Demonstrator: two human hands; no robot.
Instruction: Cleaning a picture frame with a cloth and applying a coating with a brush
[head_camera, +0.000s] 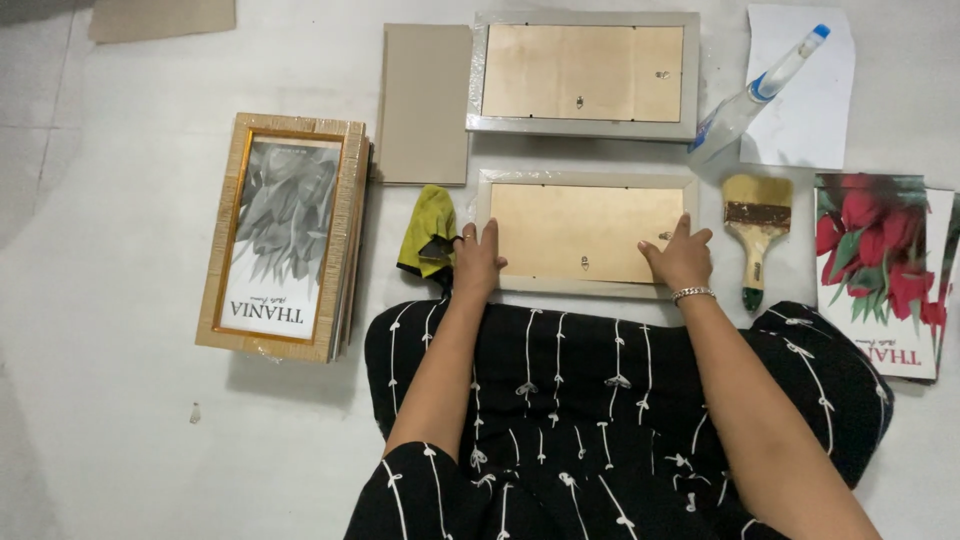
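Currently my left hand (478, 262) and right hand (682, 258) press flat, fingers open, gripping nothing, on the frame (586, 234) ends, its long axis crosswise between them.

Lighting even, picture sharp.
I see soft overhead light, faint shadows under the stacked frames (283, 235) at nine o'clock, and mild glare on the floor (120, 420).

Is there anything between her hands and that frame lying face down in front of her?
Nothing visible. The left hand rests flat on the left end of the near frame and the right hand on its right end. The yellow cloth lies just left of the frame, the brush just right, both clear of the hands.
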